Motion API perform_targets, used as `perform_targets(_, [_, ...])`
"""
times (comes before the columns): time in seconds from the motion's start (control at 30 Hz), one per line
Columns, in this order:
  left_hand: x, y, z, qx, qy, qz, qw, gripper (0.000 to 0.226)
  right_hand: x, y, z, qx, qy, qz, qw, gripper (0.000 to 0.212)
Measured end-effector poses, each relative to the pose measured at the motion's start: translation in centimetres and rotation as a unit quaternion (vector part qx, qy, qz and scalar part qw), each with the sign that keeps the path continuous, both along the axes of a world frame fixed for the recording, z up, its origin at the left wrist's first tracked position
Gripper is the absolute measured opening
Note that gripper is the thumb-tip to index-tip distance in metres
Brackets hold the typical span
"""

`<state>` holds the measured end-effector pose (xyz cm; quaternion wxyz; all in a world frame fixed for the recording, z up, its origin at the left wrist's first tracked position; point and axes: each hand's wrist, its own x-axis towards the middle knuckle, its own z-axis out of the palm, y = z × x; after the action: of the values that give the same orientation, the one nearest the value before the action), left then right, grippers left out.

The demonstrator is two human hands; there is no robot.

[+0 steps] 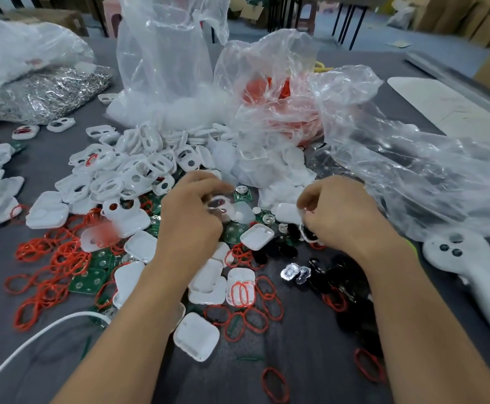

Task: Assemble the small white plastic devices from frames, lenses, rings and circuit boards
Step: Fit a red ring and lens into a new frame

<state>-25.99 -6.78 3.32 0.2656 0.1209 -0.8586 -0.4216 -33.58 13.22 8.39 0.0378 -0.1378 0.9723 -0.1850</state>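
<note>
Right, the half-built small white plastic device (222, 207) is dead centre, in the left hand (191, 211), with fingers and thumb curled round it, gripping. It's motion-blurred: a dark oval window shows in it, nothing finer.

The right hand (345, 212) is at 3 o'clock of the device and apart from it, fingers curled down onto the heap. A small white-rimmed dark oval piece (308, 233) sits under its fingertips. Can't tell if it's pinched or just lying there.

Around the hands, all loose on the grey table (310, 374):
- 6 o'clock: white square plastic shells (197, 335), one with red loops lying in it.
- 7–9 o'clock: thin red rubber rings (48, 266) in tangles, with green square circuit boards (88, 279) among them. More boards lie between the hands.
- 4–5 o'clock: glossy black oval pieces (340, 281), with two silver crinkled oval pieces (294, 272) just beside them.
- 10–11 o'clock: heap of white two-hole plastic frames (139, 170).

Farther out:
- 12 o'clock: tall clear plastic bag of white parts (162, 68).
- 1 o'clock: clear bag of red rings (276, 91), touching the tall bag.
- 2–3 o'clock: crumpled clear plastic sheet (412, 170).
- 10 o'clock, far: bag of shiny silver metal bits (48, 94).
- 4 o'clock: white handheld controller with dark buttons (471, 275), lying flat.
- 7 o'clock: white cable (34, 339).
</note>
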Motion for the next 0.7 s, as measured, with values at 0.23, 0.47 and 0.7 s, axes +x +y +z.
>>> perform_targets(0.23, [1.4, 0.6, 0.7, -0.229, 0.159, 0.104, 0.955, 0.014, 1.0, 2.2, -0.2, -0.092, 0.022, 0.002, 0.995, 0.023])
perform_targets(0.47, [1.9, 2.8, 1.4, -0.208, 0.127, 0.068, 0.967, 0.023, 1.1, 2.9, -0.7, -0.096, -0.008, -0.013, 0.995, 0.021])
perform_targets(0.7, [1.5, 4.0, 1.0, 0.070, -0.050, 0.004, 0.996, 0.028, 0.6, 3.3, -0.9, -0.189, 0.030, -0.038, 0.981, 0.025])
